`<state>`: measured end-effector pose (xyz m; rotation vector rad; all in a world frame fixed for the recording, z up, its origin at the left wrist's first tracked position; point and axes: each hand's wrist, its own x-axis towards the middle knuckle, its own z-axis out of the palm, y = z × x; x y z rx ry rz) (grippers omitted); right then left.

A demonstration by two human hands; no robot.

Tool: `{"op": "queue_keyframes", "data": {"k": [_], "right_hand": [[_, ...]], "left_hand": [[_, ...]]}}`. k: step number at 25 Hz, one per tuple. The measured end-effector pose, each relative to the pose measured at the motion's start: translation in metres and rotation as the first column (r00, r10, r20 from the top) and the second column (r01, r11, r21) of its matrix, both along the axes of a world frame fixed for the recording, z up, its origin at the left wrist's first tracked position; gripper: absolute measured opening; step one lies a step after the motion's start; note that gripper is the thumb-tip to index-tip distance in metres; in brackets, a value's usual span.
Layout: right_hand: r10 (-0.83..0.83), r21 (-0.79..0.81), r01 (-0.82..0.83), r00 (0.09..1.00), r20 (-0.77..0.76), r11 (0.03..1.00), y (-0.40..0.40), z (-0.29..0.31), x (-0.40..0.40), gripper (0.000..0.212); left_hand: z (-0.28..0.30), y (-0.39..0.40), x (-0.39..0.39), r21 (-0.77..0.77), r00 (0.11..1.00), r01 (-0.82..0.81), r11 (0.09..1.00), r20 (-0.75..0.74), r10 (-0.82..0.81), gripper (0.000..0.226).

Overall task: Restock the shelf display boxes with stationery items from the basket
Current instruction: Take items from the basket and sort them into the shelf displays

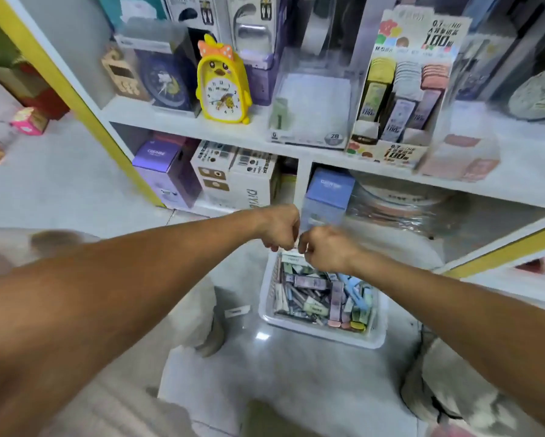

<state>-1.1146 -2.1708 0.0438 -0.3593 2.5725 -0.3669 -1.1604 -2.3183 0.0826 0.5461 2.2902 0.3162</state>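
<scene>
Basket [379, 337] on the floor in front of me: white plastic, rectangular, slotted walls, rounded rim. Heaped inside, small flat stationery packs [315, 298], mostly slim rectangles in lilac, pale green, blue and pink, lying every which way.

My left hand [279, 227] and my right hand [323, 249] meet above the basket's far edge, knuckles nearly touching. Both are curled closed, fingertips pinching something small between them; it is blurred and mostly hidden, so I cannot tell what it is.

Floor [60, 184]: pale glossy tile, with a bright reflection near the basket.

Shelf [258, 137]: white laminate boards, yellow edge strip on the frame. On the upper board stands a cardboard display box [400, 99], tiered, printed "100", holding upright rows of narrow packs in yellow, grey-lilac and coral. Just left of it, a clear plastic display box [312, 99], square, nearly empty, one pale green pack leaning at its left wall. Further left, a yellow duck-shaped alarm clock [222, 86], smooth plastic, with an orange dotted bow.

Lower compartment: purple and white cardboard cartons [202, 175], and a blue carton [328, 193] just beyond my hands.
</scene>
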Motion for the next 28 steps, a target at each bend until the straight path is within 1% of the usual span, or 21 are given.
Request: {"op": "queue_keyframes", "data": {"k": [1, 3, 5, 7, 10, 12, 14, 15, 17, 18, 20, 21, 22, 23, 24, 25, 26, 27, 28], "right_hand": [[-0.033, -0.003, 0.034, 0.999, 0.031, 0.999, -0.007, -0.020, 0.005, 0.029], [-0.112, -0.007, 0.112, 0.991, 0.070, 0.994, -0.018, -0.059, 0.014, 0.027], [-0.174, -0.030, 0.176, 0.983, 0.060, 0.984, -0.021, -0.093, 0.025, 0.026], [-0.234, -0.064, 0.236, 0.972, 0.038, 0.970, -0.021, -0.122, 0.031, 0.026], [-0.324, -0.106, 0.321, 0.946, -0.011, 0.941, -0.019, -0.154, 0.037, 0.026], [-0.361, -0.087, 0.355, 0.930, -0.065, 0.931, -0.019, -0.171, 0.040, 0.037], [-0.336, -0.053, 0.332, 0.933, -0.132, 0.942, -0.018, -0.182, 0.041, 0.055], [-0.297, -0.015, 0.298, 0.945, -0.136, 0.954, -0.018, -0.187, 0.040, 0.065], [-0.200, 0.076, 0.206, 0.977, -0.076, 0.976, -0.018, -0.193, 0.036, 0.083], [-0.158, 0.113, 0.163, 0.986, -0.051, 0.980, -0.019, -0.196, 0.033, 0.088], [-0.093, 0.177, 0.098, 0.995, -0.039, 0.979, -0.018, -0.200, 0.026, 0.093], [-0.078, 0.201, 0.083, 0.996, -0.032, 0.976, -0.017, -0.201, 0.023, 0.094], [-0.086, 0.213, 0.089, 0.996, -0.024, 0.973, -0.016, -0.201, 0.021, 0.096], [-0.110, 0.213, 0.110, 0.994, -0.014, 0.971, -0.014, -0.200, 0.020, 0.097], [-0.133, 0.206, 0.132, 0.991, -0.008, 0.970, -0.011, -0.200, 0.019, 0.098], [-0.141, 0.201, 0.139, 0.990, -0.005, 0.970, -0.009, -0.199, 0.020, 0.097], [-0.134, 0.198, 0.134, 0.991, -0.012, 0.971, -0.007, -0.199, 0.022, 0.096], [-0.123, 0.192, 0.126, 0.992, -0.032, 0.973, -0.005, -0.200, 0.025, 0.094], [-0.119, 0.186, 0.126, 0.992, -0.050, 0.975, -0.002, -0.200, 0.026, 0.093]], "left_hand": [[-0.019, -0.008, 0.004, -0.035, 1.000, -0.003, 0.999, 0.000, 0.003, 0.011], [-0.060, -0.028, 0.011, -0.077, 0.999, -0.033, 0.996, -0.031, 0.031, 0.013], [-0.102, -0.049, 0.023, -0.120, 0.993, -0.109, 0.987, -0.057, 0.103, 0.008], [-0.146, -0.066, 0.037, -0.173, 0.983, -0.186, 0.967, -0.040, 0.182, 0.019], [-0.192, -0.077, 0.057, -0.236, 0.977, -0.206, 0.950, 0.012, 0.215, 0.024], [-0.216, -0.076, 0.068, -0.269, 0.976, -0.183, 0.946, 0.068, 0.208, 0.035], [-0.236, -0.074, 0.080, -0.316, 0.979, -0.163, 0.935, 0.066, 0.193, 0.045], [-0.245, -0.075, 0.084, -0.331, 0.980, -0.167, 0.929, 0.048, 0.193, 0.046], [-0.257, -0.084, 0.089, -0.329, 0.981, -0.182, 0.927, 0.007, 0.195, 0.041], [-0.261, -0.090, 0.089, -0.310, 0.983, -0.172, 0.935, 0.004, 0.182, 0.036], [-0.263, -0.098, 0.081, -0.249, 0.983, -0.146, 0.957, 0.070, 0.168, 0.029], [-0.260, -0.100, 0.075, -0.227, 0.979, -0.157, 0.961, 0.093, 0.182, 0.027], [-0.254, -0.101, 0.065, -0.201, 0.968, -0.220, 0.955, 0.079, 0.240, 0.027], [-0.248, -0.101, 0.054, -0.156, 0.932, -0.352, 0.923, 0.040, 0.361, 0.029], [-0.238, -0.098, 0.040, -0.081, 0.845, -0.532, 0.843, 0.012, 0.534, 0.031], [-0.229, -0.091, 0.026, 0.021, 0.745, -0.667, 0.745, 0.002, 0.667, 0.033], [-0.218, -0.081, 0.015, 0.120, 0.671, -0.738, 0.664, 0.026, 0.741, 0.032], [-0.207, -0.067, 0.008, 0.205, 0.640, -0.758, 0.619, 0.051, 0.767, 0.028], [-0.195, -0.050, 0.007, 0.269, 0.628, -0.763, 0.588, 0.088, 0.774, 0.019]]}}
